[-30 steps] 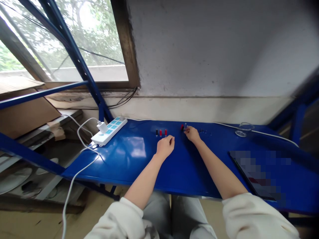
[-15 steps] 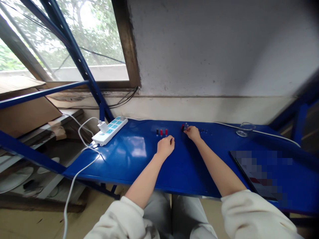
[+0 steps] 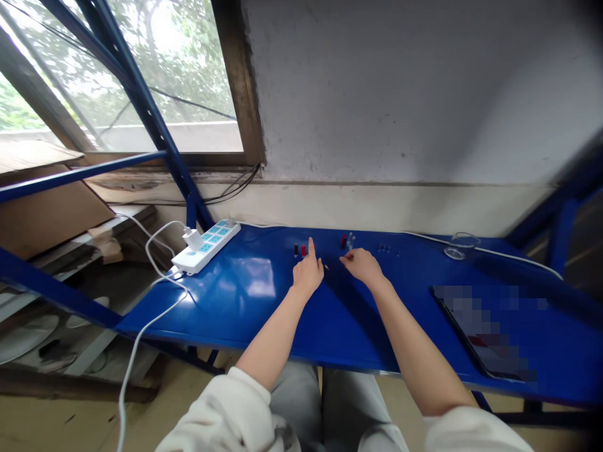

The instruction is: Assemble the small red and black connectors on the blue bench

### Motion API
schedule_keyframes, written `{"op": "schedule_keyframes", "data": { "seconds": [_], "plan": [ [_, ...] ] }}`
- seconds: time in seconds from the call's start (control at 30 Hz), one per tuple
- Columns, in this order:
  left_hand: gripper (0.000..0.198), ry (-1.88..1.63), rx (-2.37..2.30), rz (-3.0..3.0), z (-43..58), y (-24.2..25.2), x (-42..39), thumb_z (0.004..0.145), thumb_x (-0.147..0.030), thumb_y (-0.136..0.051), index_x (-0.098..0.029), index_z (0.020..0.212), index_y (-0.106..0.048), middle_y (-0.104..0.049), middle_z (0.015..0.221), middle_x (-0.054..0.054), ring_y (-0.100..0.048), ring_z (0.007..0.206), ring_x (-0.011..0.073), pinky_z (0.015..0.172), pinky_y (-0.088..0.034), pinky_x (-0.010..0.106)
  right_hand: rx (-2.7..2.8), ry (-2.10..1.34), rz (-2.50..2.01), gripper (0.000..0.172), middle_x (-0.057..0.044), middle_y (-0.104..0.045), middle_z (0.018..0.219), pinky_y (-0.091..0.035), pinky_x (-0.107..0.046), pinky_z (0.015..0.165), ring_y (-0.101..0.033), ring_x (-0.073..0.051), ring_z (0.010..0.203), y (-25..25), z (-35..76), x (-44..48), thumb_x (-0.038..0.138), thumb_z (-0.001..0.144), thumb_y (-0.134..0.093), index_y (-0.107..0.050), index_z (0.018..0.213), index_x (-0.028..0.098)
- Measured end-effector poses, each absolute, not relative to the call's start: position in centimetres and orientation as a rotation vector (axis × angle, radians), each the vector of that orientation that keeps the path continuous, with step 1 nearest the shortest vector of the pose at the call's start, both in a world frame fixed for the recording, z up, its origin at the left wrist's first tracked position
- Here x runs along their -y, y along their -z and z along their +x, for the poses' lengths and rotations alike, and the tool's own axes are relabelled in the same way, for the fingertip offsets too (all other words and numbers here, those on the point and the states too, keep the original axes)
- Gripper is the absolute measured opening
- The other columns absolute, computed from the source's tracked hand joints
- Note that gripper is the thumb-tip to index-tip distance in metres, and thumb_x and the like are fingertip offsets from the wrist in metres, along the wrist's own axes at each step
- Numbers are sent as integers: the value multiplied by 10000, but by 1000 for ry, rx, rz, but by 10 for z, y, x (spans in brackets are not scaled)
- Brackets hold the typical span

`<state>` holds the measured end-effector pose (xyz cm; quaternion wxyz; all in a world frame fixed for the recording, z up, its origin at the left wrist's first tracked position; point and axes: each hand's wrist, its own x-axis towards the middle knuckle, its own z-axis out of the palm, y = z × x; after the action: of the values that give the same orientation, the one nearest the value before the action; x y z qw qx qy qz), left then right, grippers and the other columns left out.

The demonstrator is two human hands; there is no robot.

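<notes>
My left hand (image 3: 308,274) has its index finger stretched out flat beside a small red cylinder (image 3: 304,250). Its thumb stands apart and nothing shows in its grasp. A small black cylinder (image 3: 296,250) stands upright to the left of the red one. My right hand (image 3: 362,265) is closed, thumb and fingertips pinched together; whatever they hold is too small to make out. Just behind those fingertips are another red piece (image 3: 343,240) and some small clear pieces (image 3: 351,238). A tiny pale spot lies near my left thumb.
A white power strip (image 3: 207,248) with a plugged-in charger lies on the blue table (image 3: 226,320) at left. Several tiny clear pieces (image 3: 384,247) are right of my right hand. Farther right are a clear round container (image 3: 454,253), a white cable (image 3: 518,257) and a dark tablet-like panel (image 3: 471,333).
My left hand has extended its index finger, covering the rightmost red cylinder's place. My right hand has drawn back a little toward me and leftward, away from the red and clear pieces.
</notes>
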<state>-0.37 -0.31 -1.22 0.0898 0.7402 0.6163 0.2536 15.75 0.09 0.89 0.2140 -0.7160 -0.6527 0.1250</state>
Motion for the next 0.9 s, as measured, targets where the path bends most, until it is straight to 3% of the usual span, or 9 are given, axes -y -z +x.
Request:
{"op": "schedule_keyframes", "data": {
  "seconds": [0.23,0.33,0.47,0.57,0.7,0.9],
  "plan": [
    [639,-724,-1870,2178,0,14,-4,840,-285,-363,-197,1388,-46,-621,917,130,-622,724,225,685,-449,333,1839,-222,-1777,230,-45,-637,668,-338,-227,524,-583,-161,623,-3,144,17,329,798,-439,-611,712,204],
    [509,-770,-1872,2173,0,15,-7,853,-267,-339,-197,1346,-234,-595,993,147,-618,759,224,684,-446,322,1829,-196,-1742,241,-45,-633,672,-337,-224,530,-582,-161,626,-3,143,18,331,808,-420,-598,705,207],
    [287,-1002,-1740,2060,0,16,-8,864,-202,-311,-194,1090,-487,-609,946,96,-604,783,183,692,-445,288,1803,-225,-1744,226,-43,-624,672,-336,-226,538,-579,-164,625,0,141,16,331,812,-415,-569,704,206],
    [227,-1215,-1417,1888,3,18,-8,868,-203,-312,-192,1009,-488,-614,814,38,-593,674,122,625,-458,239,1710,-270,-1784,259,-57,-619,679,-337,-231,542,-576,-168,626,5,140,13,354,842,-355,-540,753,197],
    [211,-1249,-1038,1650,9,21,-4,869,-276,-325,-172,999,-453,-591,812,22,-476,410,33,442,-414,180,1596,-481,-1707,454,-52,-596,619,-357,-234,545,-561,-158,593,10,139,9,479,868,-201,-505,692,192],
    [233,-1248,-914,1547,10,19,0,848,-353,-380,-159,957,-451,-591,784,14,-453,353,21,376,-372,169,1535,-573,-1479,514,-19,-526,521,-362,-234,515,-503,-140,514,13,136,8,574,832,-211,-433,563,195]
  ]
}}
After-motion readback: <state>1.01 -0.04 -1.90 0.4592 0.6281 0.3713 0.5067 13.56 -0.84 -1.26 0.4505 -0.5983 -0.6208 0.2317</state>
